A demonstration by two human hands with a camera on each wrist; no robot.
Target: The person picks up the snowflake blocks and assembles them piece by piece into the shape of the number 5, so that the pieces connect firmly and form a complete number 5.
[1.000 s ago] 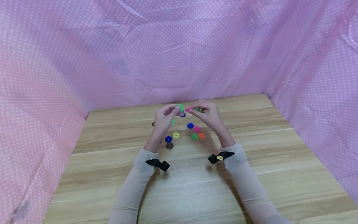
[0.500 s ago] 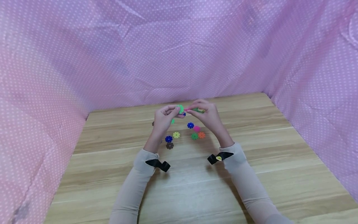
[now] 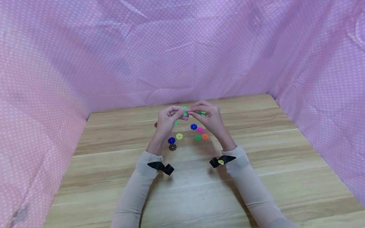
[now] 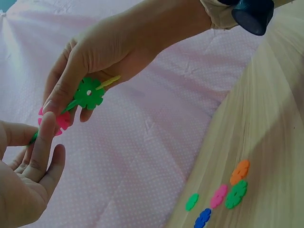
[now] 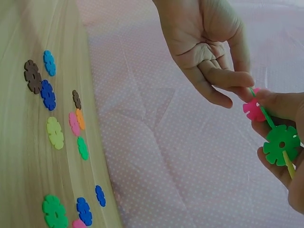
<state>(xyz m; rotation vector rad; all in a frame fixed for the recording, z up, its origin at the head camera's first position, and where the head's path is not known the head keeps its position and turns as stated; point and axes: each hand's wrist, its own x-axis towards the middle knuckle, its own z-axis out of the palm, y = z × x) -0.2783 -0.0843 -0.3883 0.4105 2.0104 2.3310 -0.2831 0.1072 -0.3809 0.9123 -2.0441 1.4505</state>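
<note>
Over the far part of the table, my left hand (image 3: 166,122) pinches a bright green notched snowflake disc (image 3: 183,108) between thumb and fingers. Facing it, my right hand (image 3: 211,118) pinches a pink snowflake disc (image 5: 253,112), whose edge meets the green disc. Joined to the pink disc is a short chain: a green disc seen edge-on (image 5: 269,118), a flat-facing green disc (image 5: 281,145) and a yellow disc (image 5: 288,164). This chain hangs beside the right palm. Fingers cover much of the left hand's disc in both wrist views.
Loose snowflake discs lie on the wooden table (image 3: 188,190) below the hands: blue (image 3: 171,140), brown (image 3: 172,147), yellow (image 3: 179,136), dark green (image 3: 198,137), orange (image 3: 205,136) and pink (image 3: 200,130) among them. Pink dotted cloth (image 3: 182,63) hangs behind the table and at both sides.
My right hand has moved slightly left, bringing the pink disc from just apart up to the green disc's edge. The left hand stays nearly in place, its green disc turned a little.
</note>
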